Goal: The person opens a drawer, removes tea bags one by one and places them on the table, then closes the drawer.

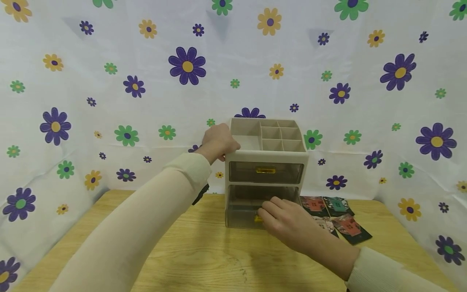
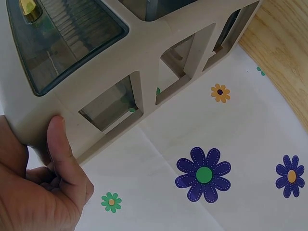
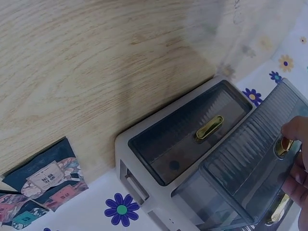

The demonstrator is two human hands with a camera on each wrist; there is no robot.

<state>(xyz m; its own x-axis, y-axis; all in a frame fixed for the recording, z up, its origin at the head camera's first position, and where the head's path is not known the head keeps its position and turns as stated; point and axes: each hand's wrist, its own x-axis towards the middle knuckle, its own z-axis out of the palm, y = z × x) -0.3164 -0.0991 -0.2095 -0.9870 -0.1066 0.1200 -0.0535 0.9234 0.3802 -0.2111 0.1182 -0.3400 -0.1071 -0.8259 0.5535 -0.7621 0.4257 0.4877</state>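
Note:
A beige desktop drawer organizer [image 1: 268, 157] with a divided open top stands on the table. My left hand [image 1: 220, 141] grips its upper left corner; in the left wrist view the thumb [image 2: 61, 144] lies along the frame. With my right hand [image 1: 288, 223] I pinch the gold handle [image 3: 283, 146] of the middle drawer [image 3: 240, 168], which is clear grey plastic and sticks out from the frame. The upper drawer [image 1: 244, 172] is closed. Beneath the pulled-out one, the bottom drawer [image 3: 168, 149] is closed too, hidden in the head view.
Several dark packets with floral labels [image 1: 352, 229] lie on the wooden table [image 1: 189, 255] right of the organizer, partly behind my right forearm. A white flower-print cloth [image 1: 146, 101] hangs behind and along the sides.

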